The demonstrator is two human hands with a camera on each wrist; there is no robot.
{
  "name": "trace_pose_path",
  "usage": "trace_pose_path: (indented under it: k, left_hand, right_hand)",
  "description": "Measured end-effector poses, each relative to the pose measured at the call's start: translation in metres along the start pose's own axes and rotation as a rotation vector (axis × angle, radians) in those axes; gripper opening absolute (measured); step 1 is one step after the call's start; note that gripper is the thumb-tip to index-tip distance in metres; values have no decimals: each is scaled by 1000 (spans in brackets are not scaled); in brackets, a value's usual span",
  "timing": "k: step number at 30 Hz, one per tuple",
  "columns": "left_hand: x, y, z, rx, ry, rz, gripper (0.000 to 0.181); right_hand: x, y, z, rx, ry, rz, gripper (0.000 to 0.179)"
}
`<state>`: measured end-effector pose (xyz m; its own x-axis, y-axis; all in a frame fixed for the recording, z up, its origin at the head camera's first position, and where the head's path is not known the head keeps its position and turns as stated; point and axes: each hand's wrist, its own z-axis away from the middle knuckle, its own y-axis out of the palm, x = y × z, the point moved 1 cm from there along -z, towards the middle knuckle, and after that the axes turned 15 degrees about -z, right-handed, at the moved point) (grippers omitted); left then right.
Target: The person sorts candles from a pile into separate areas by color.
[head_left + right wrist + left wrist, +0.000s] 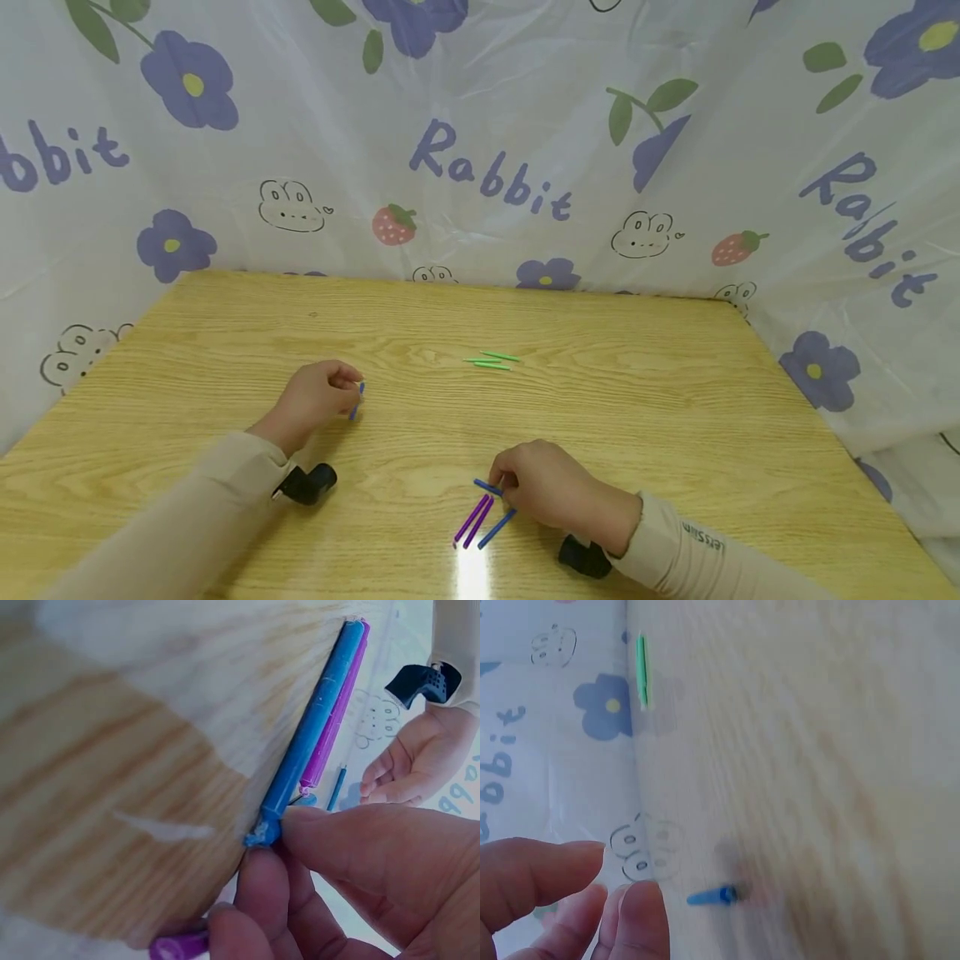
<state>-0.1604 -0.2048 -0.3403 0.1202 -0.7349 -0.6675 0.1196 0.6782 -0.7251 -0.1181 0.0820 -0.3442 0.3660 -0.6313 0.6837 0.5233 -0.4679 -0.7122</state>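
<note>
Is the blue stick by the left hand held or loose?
Loose: in the left wrist view, a gap parts the blue stick from the left hand.

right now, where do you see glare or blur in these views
Head view: a white glare patch on the table, just below the purple sticks; left wrist view: hazy, the grain soft, with dim shading around the blue stick; right wrist view: pale, blotchy reflections across the table.

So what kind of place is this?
Probably an indoor tabletop workspace: a wood-grain table, small coloured sticks lying on it, and a rabbit-print sheet hanging behind.
</note>
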Motion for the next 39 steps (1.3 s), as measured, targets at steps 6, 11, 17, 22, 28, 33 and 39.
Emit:
trace_pose_path:
  k: [6, 11, 17, 22, 28, 33, 39]
  left_hand:
    - [-6, 9, 7, -12, 23, 39, 33]
    - [-14, 19, 15, -4, 42, 59, 33]
    - [-21, 30, 22, 8, 51, 86, 32]
    - [-29, 40, 29, 30, 64, 99, 31]
    - [-43, 51, 40, 36, 101, 111, 28]
    - [-52, 62, 47, 55, 129, 123, 26]
    - [-63, 73, 56, 113, 157, 138, 25]
  right_hand:
    - [-1, 0, 0, 7, -4, -8, 15]
    - [-1, 1, 0, 0, 0, -3, 15]
    - [-1, 1, 0, 2, 0, -1, 16]
    - [-1, 2, -1, 3, -5, 8, 17]
    - [0, 2, -3, 15, -6, 16, 16]
    - [0, 2, -3, 12, -11, 22, 18]
    - [-1, 0, -1, 11, -8, 8, 18]
